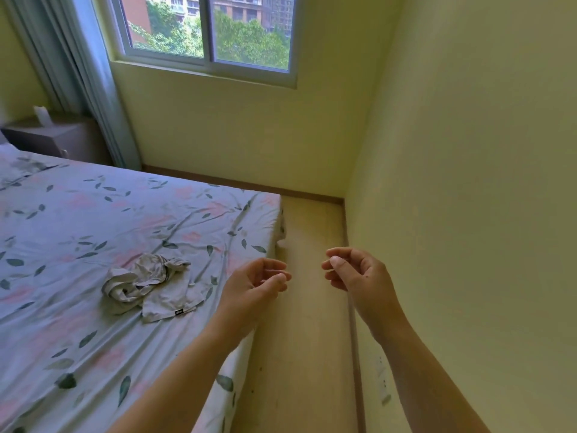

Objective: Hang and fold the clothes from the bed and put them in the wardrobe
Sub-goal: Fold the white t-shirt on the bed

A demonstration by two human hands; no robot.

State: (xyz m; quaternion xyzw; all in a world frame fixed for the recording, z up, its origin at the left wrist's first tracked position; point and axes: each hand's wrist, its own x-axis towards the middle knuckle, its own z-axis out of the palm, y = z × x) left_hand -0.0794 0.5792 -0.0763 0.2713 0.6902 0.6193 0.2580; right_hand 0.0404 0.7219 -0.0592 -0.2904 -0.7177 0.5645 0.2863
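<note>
On the floral-sheeted bed to your left, a crumpled pale garment lies near its right edge, while your left hand and right hand hover apart, loosely curled, holding nothing.

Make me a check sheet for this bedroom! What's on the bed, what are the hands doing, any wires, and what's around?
Surface: bed, flower-print cover, wrinkled.
Job's things: one crumpled beige garment lying near the bed's edge.
Clutter: nothing seen.
Hands: left hand and right hand raised beside the bed, loosely curled, holding nothing.
Cables: nothing seen; a socket sits low on the right wall.
Surroundings: window, curtain, nightstand, floor.
</note>
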